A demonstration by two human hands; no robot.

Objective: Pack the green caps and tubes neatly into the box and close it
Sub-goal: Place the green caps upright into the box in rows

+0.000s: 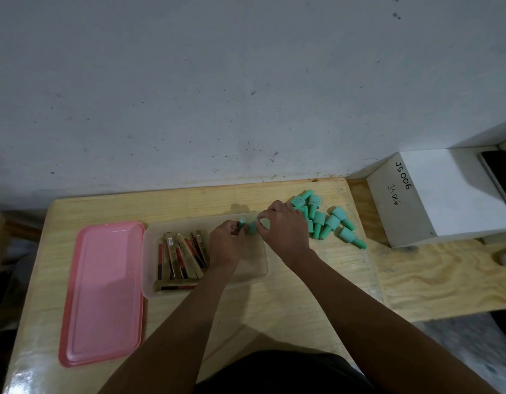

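A pink lid (104,291) is laid left of the clear box (148,260), in which tubes (180,257) are stacked at the left. Above the box one green cap (241,222) is pinched by the left hand (226,240) and a second cap (252,227) by the right hand (285,226); the pile of caps (328,220) is seen on the table (274,308) just right of that hand

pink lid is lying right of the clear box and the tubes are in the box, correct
No: in the head view the pink lid lies left of the clear box, not right. The tubes are in the box, as you say.

Heaped green caps (328,220) beside clear box (258,267); tubes (183,257) inside, seemingly flat.
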